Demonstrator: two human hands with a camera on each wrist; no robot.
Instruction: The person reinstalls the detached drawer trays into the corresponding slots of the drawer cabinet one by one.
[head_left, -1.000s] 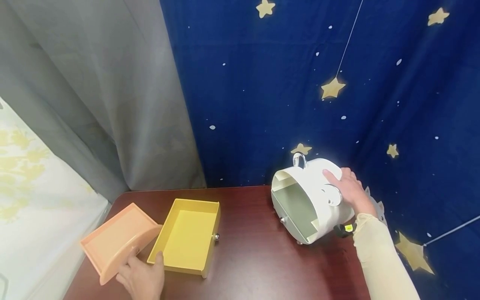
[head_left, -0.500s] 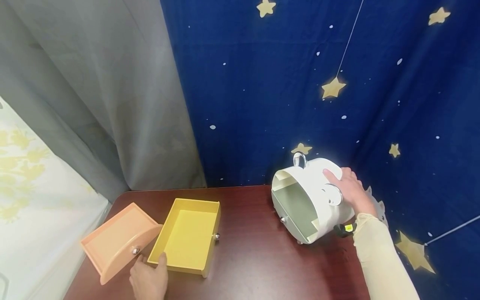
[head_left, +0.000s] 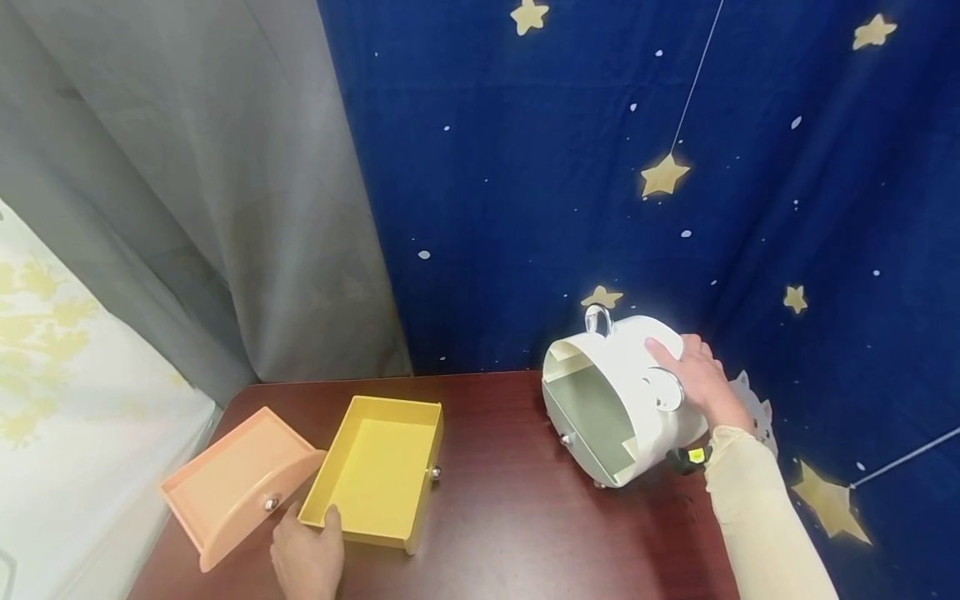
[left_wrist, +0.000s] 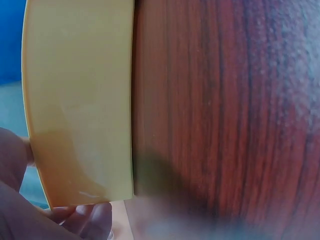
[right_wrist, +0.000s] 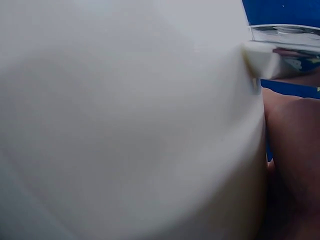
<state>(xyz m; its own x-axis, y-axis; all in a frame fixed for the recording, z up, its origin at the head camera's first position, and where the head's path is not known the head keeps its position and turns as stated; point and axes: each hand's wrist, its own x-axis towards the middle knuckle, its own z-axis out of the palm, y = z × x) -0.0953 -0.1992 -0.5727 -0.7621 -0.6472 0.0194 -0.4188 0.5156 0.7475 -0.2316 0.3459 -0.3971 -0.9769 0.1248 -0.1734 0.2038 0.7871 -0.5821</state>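
Sliding off the orange drawer (head_left: 238, 483), my left hand (head_left: 307, 558) has come across to the near edge of the yellow drawer (head_left: 378, 471), thumb hooked over its rim, so that drawer is now the one in hand. It lies flat on the dark table (head_left: 510, 517), touching the orange one. My right hand (head_left: 693, 375) stays pressed, fingers flat and open, against the tilted white cabinet (head_left: 622, 400).

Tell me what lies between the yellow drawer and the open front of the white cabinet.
Nothing visible: only bare table lies between the yellow drawer and the white cabinet. The left hand grips the drawer's near edge; the right hand rests on the cabinet.
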